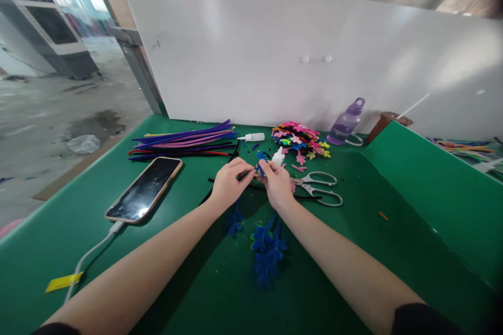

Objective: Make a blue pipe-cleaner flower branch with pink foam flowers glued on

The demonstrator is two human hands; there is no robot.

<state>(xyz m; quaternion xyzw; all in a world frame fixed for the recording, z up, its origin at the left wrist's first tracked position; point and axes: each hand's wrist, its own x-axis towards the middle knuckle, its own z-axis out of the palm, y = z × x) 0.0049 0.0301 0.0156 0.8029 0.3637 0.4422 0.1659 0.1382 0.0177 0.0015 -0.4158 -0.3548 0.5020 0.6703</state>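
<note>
Above the green tabletop [176, 272], my left hand [230, 182] and my right hand [278, 184] meet with fingertips pinched together. Between them is a small blue pipe-cleaner flower [261, 157]; my right hand grips it, and my left fingertips pinch its lower part, partly hidden. Just behind the right hand stands a white squeeze bottle [278, 156]. Scissors [314, 183] lie beside that hand, their blades mostly covered by it. Nearer to me, several finished blue flowers [269, 254] lie in a bunch, with a single blue flower [234, 222] left of them.
Pipe cleaners [184, 141] lie in a bundle at back left, near a second squeeze bottle [254, 137]. Colourful flowers [301, 138] are piled behind. A phone [144, 189] with cable is left; a purple water bottle [346, 124] and green divider [432, 193] are right.
</note>
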